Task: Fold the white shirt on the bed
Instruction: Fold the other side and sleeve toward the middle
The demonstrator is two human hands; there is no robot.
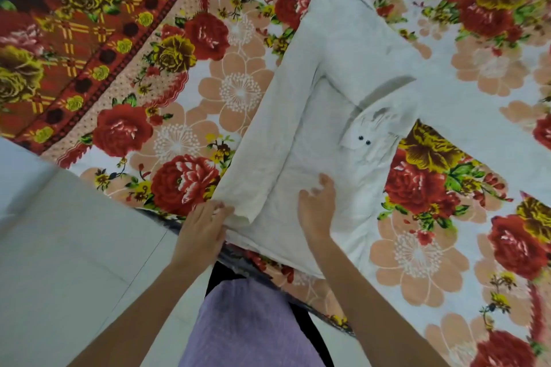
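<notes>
The white shirt (343, 74) lies on the flowered bed sheet (179, 134), running from the near bed edge up toward the far side. Its left side is folded inward as a long flap (268, 128). A sleeve cuff with two dark buttons (363, 140) lies across the right part. My left hand (202, 226) grips the near end of the folded flap at the bed's edge. My right hand (317, 205) rests on the shirt's body just right of the flap, fingers loosely bent on the cloth.
A red and yellow patterned border (74, 48) of the sheet runs along the left side. Pale floor tiles (74, 247) lie below the bed edge at the lower left. My purple garment (247, 325) shows at the bottom centre.
</notes>
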